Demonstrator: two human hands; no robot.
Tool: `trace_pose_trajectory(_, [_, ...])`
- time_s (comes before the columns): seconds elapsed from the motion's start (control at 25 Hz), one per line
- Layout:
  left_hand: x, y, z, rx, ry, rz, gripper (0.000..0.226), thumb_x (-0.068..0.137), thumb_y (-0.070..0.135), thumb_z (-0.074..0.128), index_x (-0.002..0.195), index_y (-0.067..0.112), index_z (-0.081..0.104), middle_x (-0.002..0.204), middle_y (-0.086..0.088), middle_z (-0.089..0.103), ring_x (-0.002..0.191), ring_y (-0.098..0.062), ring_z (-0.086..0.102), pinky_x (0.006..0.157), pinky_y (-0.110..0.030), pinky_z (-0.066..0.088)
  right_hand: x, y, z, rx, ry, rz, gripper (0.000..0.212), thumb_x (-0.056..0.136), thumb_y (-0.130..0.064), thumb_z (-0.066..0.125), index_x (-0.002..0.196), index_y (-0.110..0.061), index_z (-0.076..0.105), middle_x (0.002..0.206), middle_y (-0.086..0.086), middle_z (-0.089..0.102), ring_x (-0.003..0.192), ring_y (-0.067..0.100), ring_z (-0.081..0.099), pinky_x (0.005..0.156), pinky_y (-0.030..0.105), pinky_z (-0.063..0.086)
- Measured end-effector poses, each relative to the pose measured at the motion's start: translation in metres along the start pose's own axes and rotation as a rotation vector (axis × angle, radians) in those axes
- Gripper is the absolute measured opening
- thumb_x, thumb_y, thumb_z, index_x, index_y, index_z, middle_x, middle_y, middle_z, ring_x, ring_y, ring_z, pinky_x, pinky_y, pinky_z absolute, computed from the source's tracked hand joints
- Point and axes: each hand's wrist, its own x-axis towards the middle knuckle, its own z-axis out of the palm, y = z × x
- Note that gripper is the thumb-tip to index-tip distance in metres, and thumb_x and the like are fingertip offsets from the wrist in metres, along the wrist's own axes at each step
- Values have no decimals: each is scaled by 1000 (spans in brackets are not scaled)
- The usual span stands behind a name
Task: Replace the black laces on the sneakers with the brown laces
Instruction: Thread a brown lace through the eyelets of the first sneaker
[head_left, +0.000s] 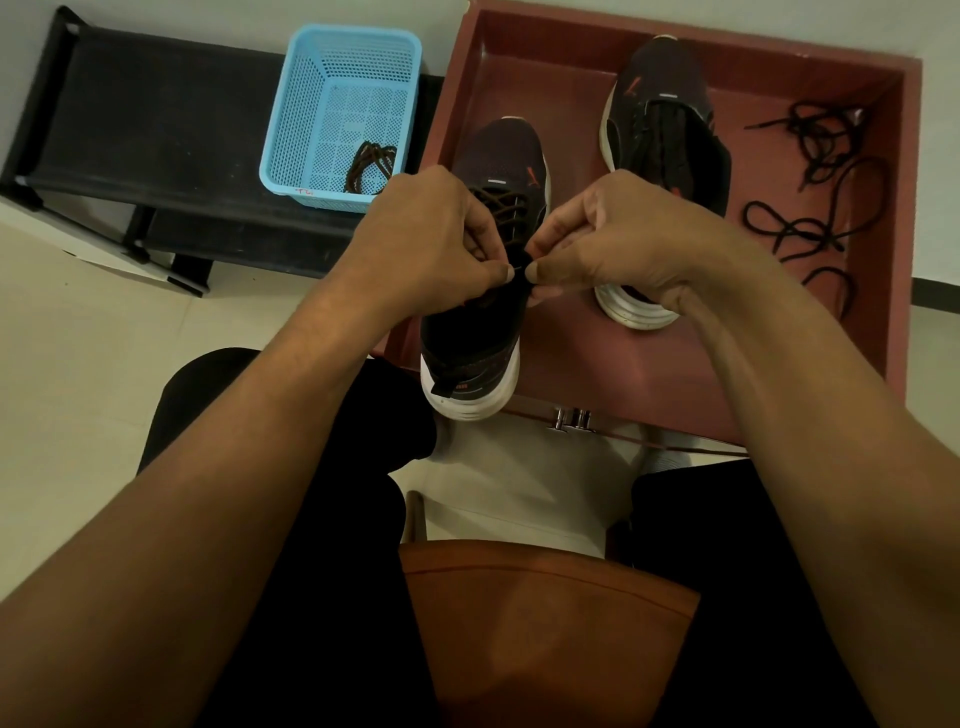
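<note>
Seated view, looking down. Glossy orange-brown seat (545, 623) at 6 o'clock, black trousers either side.

Near dark knit sneaker with white sole (470, 338) stands just above centre. Its heel overhangs the front edge of the shallow red-brown wooden tray (571, 353) and its toe points to 12 o'clock.

Left hand (436, 234) and right hand (613, 239) meet over the tongue. Both are curled tight, thumb against fingertips, nearly touching each other. They pinch something small and dark at the top of the lacing. It is probably the free ends of the brown-and-black speckled round lace (501, 205), but the fingers hide most of it. Crossings of that lace run from the hands toward the toe.

Judgement: this shoe is at the last eyelets or the knot.

To do it well:
- even out both ends before tying
- take slack row by row from the toe
- keep the tongue flat and centred
- steady the shoe, since its heel hangs off the tray

Second matching dark sneaker (670, 130), at 1 o'clock in the tray, appears to have black lacing, so it is likely not yet done.

Loose tangled black laces (810, 228) lie at 3 o'clock on the tray floor, well apart from both shoes.

Light blue perforated plastic basket (343, 67), at 11 o'clock on a black fabric-topped surface (156, 114), holds a coiled spare brown lace (371, 163) in its near corner.
</note>
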Motion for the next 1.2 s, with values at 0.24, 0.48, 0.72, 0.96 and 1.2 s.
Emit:
trace_pose_trajectory(0.24, [-2, 3, -1, 59, 28, 9, 8, 82, 34, 85, 82, 28, 80, 72, 10, 69, 76, -9, 69, 74, -27, 56, -3, -2, 0, -37, 6, -31, 14, 84, -3, 84, 97, -1, 78, 80, 14, 80, 79, 19, 80, 75, 19, 62])
trace_pose_trajectory(0.48, [-3, 4, 0, 56, 47, -2, 9, 82, 35, 86, 79, 31, 78, 70, 12, 67, 75, -9, 68, 74, -30, 58, -3, -2, -1, -93, -11, -90, 12, 84, -3, 84, 95, -7, 79, 81, 12, 80, 82, 17, 80, 86, 23, 62])
trace_pose_trajectory(0.72, [1, -2, -3, 1, 35, -6, 11, 81, 41, 87, 86, 33, 81, 56, 17, 54, 56, 16, 53, 56, -11, 33, 1, 0, 0, -173, 1, -126, 6, 91, -6, 78, 94, -11, 78, 78, 8, 80, 80, 12, 80, 95, 31, 61])
trace_pose_trajectory(0.96, [4, -10, -8, 48, -5, 11, 29, 74, 35, 93, 100, 35, 80, 80, 16, 69, 78, 2, 65, 79, -27, 55, -1, -3, 3, -538, 80, -203, 6, 94, -19, 71, 92, -25, 73, 68, -5, 77, 67, -5, 73, 80, 19, 54])
trace_pose_trajectory(1.2, [6, -11, -12, 66, 14, 37, 23, 76, 23, 92, 91, 32, 77, 74, 22, 62, 64, 9, 55, 66, -10, 38, -3, 2, 2, -707, 76, -166, 6, 93, -19, 72, 93, -24, 73, 67, -6, 76, 62, 0, 72, 75, 23, 58])
